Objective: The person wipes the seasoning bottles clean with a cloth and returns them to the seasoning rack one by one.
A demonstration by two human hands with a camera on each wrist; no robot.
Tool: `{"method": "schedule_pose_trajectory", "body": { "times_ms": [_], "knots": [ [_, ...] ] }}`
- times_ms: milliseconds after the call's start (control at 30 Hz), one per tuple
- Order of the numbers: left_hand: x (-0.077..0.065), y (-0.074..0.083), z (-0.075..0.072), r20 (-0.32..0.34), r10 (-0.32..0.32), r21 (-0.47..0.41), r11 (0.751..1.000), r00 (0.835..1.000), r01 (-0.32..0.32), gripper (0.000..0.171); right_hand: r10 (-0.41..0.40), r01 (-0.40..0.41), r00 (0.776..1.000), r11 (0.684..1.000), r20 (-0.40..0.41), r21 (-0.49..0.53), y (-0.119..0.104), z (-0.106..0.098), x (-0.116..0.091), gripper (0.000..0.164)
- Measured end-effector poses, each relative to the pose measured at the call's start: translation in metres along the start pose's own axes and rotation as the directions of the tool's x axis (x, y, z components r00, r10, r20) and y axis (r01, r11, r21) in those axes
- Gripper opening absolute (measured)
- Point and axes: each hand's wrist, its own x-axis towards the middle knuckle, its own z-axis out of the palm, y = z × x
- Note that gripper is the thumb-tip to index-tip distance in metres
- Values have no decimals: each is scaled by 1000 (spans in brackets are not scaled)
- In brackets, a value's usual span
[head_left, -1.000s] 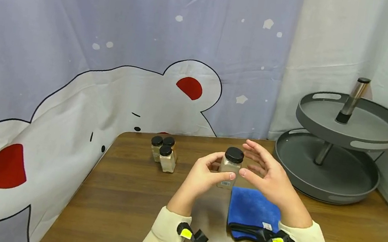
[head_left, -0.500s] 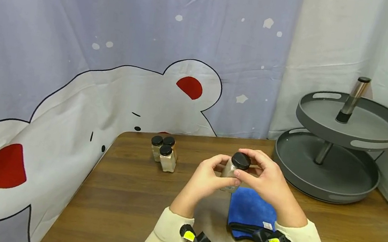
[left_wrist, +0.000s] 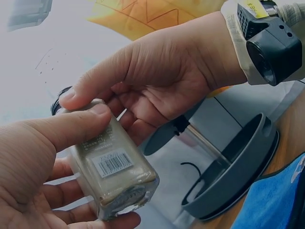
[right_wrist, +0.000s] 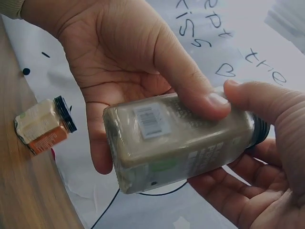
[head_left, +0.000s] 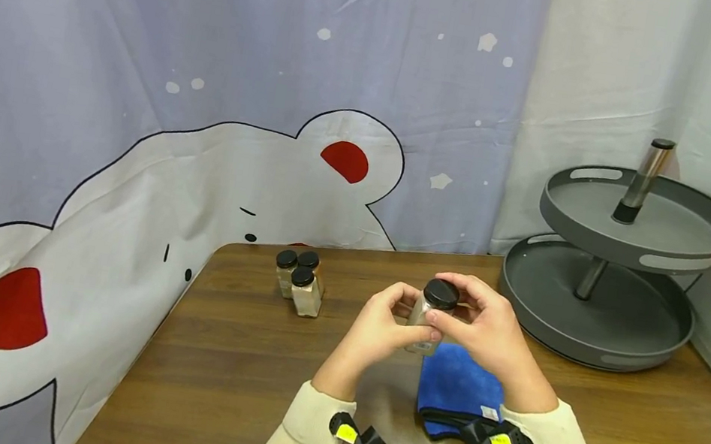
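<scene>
A clear spice jar [left_wrist: 116, 164] with a black lid [head_left: 441, 295] is held above the table between both hands, leaning slightly with its lid up. Its contents are pale beige, and a barcode label [right_wrist: 152, 121] is on one side. My left hand [head_left: 377, 331] grips the body, thumb across the near face and fingers behind. My right hand [head_left: 487, 328] holds the upper part, its thumb just below the lid and its fingers curled behind. Beneath the hands lies a folded blue cloth [head_left: 458, 384] with a black edge.
Three more black-lidded jars [head_left: 307, 299] stand close together at the table's back left. A grey two-tier round tray stand [head_left: 589, 353] occupies the back right. A printed curtain [head_left: 245, 85] hangs behind the wooden table [head_left: 223, 385].
My right hand has come in from beside the jar and taken hold of its upper part. The jar has shifted slightly right and tilted. Over the last half second little has moved.
</scene>
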Motion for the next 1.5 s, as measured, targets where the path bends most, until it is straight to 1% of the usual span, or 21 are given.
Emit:
{"method": "schedule_pose_trajectory", "body": {
  "times_ms": [167, 267, 333, 400, 467, 533, 667, 767, 833, 933, 1067, 1133, 1233, 1400, 1433, 1500],
  "knots": [
    [1, -1, -1, 52, 11, -19, 1000, 999, -10, 43, -14, 14, 1000, 1000, -25, 28, 2, -2, 0, 44],
    [2, -4, -2, 104, 13, -24, 1000, 994, -11, 46, -19, 20, 999, 999, -38, 40, 3, -7, -1, 43],
    [4, -8, -6, 145, 0, -25, 1000, 989, 4, 48, -13, 16, 998, 999, -64, 49, 3, -13, -1, 43],
    [5, -13, -13, 167, -33, -15, 999, 985, 36, 49, -4, 9, 994, 999, -109, 44, 4, -21, -1, 43],
    [5, -20, -23, 163, -72, 3, 997, 984, 73, 50, 11, -9, 987, 1000, -162, 10, 4, -30, -1, 43],
    [5, -27, -36, 135, -110, 38, 994, 985, 106, 50, 22, -32, 976, 998, -216, -45, 4, -37, -2, 45],
    [3, -39, -60, 80, -152, 118, 983, 985, 142, 49, 8, -62, 954, 983, -300, -172, 7, -52, -3, 47],
    [0, -44, -72, 67, -169, 155, 975, 983, 157, 47, -1, -82, 930, 974, -366, -210, 14, -62, -4, 48],
    [-2, -46, -79, 74, -188, 150, 973, 979, 175, 45, 13, -111, 910, 971, -415, -212, 19, -70, -5, 49],
    [-4, -49, -86, 84, -202, 138, 972, 976, 189, 43, 60, -193, 869, 955, -491, -224, 27, -84, -7, 51],
    [-6, -52, -92, 79, -227, 121, 969, 971, 217, 40, 150, -309, 817, 929, -557, -202, 40, -105, -11, 51],
    [-8, -53, -95, 76, -248, 117, 964, 966, 238, 40, 196, -357, 799, 915, -569, -187, 48, -115, -14, 51],
    [-10, -54, -98, 76, -277, 105, 957, 958, 269, 39, 260, -415, 778, 896, -571, -157, 62, -131, -19, 53],
    [-11, -54, -99, 76, -290, 96, 954, 954, 283, 38, 357, -482, 742, 872, -567, -83, 88, -165, -24, 55],
    [-11, -54, -99, 74, -290, 96, 954, 954, 283, 38, 368, -488, 737, 870, -567, -70, 92, -172, -25, 56],
    [-11, -55, -99, 70, -283, 93, 956, 956, 276, 37, 383, -508, 737, 857, -556, -83, 101, -188, -26, 60]
  ]
}}
